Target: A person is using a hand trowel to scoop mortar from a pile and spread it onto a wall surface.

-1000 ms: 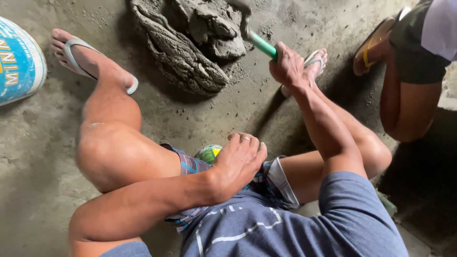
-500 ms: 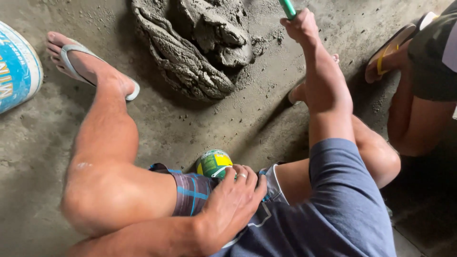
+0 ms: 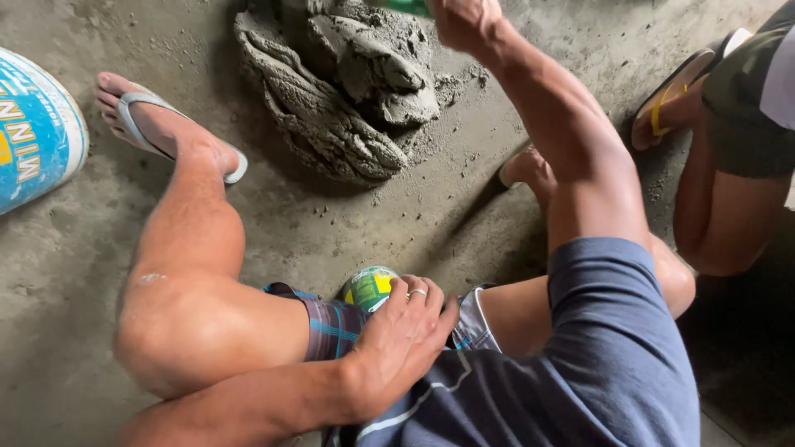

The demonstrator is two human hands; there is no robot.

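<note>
1. A bare concrete floor (image 3: 74, 298) fills the view, dusty and grey, with a heap of wet mortar (image 3: 348, 99) lying on it at the top. The mortar is the landmark for all that follows.
2. The right hand (image 3: 468, 21) is just beside the mortar's upper right edge, clenched round a green handle (image 3: 410, 7); the tool's working end is out of frame.
3. The left hand (image 3: 402, 339) rests well below the mortar, on the person's lap, fingers loosely curled beside a green and yellow can (image 3: 368, 285). Whether it grips the can I cannot tell.
4. A blue bucket (image 3: 33, 132) lies well to the mortar's left; another person's leg (image 3: 720, 199) is well to its right.
5. The step in hand looks like working the mortar with the handled tool.
6. The next move likely calls for a firm grip and a stroke that stays within the heap.
</note>
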